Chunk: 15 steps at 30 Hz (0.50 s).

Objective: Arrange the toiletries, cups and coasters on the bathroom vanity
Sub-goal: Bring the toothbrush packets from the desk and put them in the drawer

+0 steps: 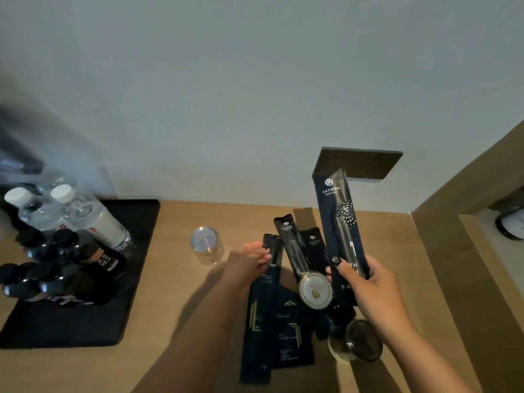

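toiletries: dark sachets and packets in a loose heap (279, 321) on the wooden vanity top (175, 279), centre-right of scene, near the person
tall packet: long dark toothbrush-style packet (341, 222) held upright off the counter, right of the heap, its top edge in front of the wall socket plate (365, 163)
right hand: right hand (368, 282) grips the lower end of the tall packet, thumb curled over the front, fingers wrapped round behind
left hand: left hand (249, 262) reaches to the left edge of the heap, fingers curled at the top of a narrow dark sachet (273, 251); pinch or just touch, cannot tell
upright sachets: two more dark sachets (300, 248) stand tilted at the far side of the heap, between the two hands
round item: white round disc with gold rim (315, 290) lying on the heap, just left of right hand
flat packets: long packet (256, 336) and squarer packet (292, 336) lie flat, near side of the heap, overlapping
far glass: clear glass cup (205, 245) upright on the counter, left of the heap, just beyond the left hand
near glass: second glass (355, 340), looks dark inside, near right, partly under the right wrist
tray: black tray (136, 251) at left, well apart from the heap
bottles: two clear water bottles with white caps (73, 217) at the far end of the tray, dark-capped dark bottles (56, 268) packed nearer
wall: plain pale wall (226, 95) behind the counter
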Available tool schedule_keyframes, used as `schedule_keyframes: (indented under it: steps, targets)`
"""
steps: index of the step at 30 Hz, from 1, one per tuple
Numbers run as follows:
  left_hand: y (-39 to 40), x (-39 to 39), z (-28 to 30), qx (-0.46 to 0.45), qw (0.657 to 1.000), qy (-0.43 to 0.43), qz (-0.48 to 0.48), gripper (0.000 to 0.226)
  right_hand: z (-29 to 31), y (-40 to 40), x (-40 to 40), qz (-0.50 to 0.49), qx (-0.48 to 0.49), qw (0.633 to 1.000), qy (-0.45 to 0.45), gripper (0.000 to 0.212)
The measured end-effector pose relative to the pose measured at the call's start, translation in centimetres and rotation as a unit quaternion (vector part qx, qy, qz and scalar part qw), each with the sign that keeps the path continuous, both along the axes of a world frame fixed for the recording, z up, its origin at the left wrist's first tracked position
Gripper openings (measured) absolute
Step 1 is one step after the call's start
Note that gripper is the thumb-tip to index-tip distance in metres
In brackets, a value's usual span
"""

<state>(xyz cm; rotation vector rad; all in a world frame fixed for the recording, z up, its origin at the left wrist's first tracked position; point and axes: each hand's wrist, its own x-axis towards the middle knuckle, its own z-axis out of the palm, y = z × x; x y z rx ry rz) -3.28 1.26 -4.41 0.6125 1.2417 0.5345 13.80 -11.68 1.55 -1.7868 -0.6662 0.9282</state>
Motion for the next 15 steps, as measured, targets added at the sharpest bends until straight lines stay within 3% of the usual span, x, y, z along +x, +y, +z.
schedule_keyframes:
  steps: [7, 10, 15]
  targets:
    - [1.9, 8.3, -4.4, -0.003, 0.99, 0.123, -0.062, 0.004, -2.0, -0.9, 2.9, -0.071, -0.012, 0.997, 0.004, 0.01]
    - [2.7, 10.8, -6.7, -0.017, 0.982, 0.181, -0.061, 0.046, -2.5, -1.3, 3.5, -0.09, -0.013, 0.995, 0.029, 0.008]
    - [3.1, 12.8, -9.6, -0.003, 0.961, 0.268, -0.071, 0.067, -2.6, -1.7, 4.0, -0.101, -0.018, 0.993, 0.066, 0.008]
